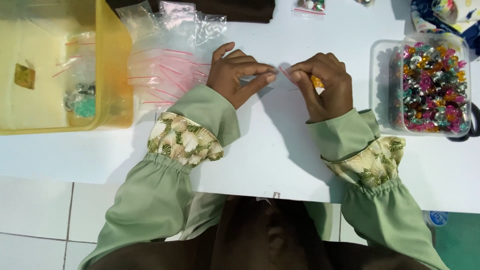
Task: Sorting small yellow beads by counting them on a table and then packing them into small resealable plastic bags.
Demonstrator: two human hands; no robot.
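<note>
1. While a few filled bags already lie in the yellow bin (116, 60) at nine o'clock, a stack of empty zip bags (160, 75) waits beside it.
2. At centre, the left hand (239, 75) pinches one edge of a small clear bag (281, 71), fingers closed on it.
3. The right hand (324, 85) pinches the other edge, an orange bead (317, 82) tucked inside its curled fingers.
4. At three o'clock, the clear tub (387, 50) looks nearly full of beads, so much seems left to do.
</note>
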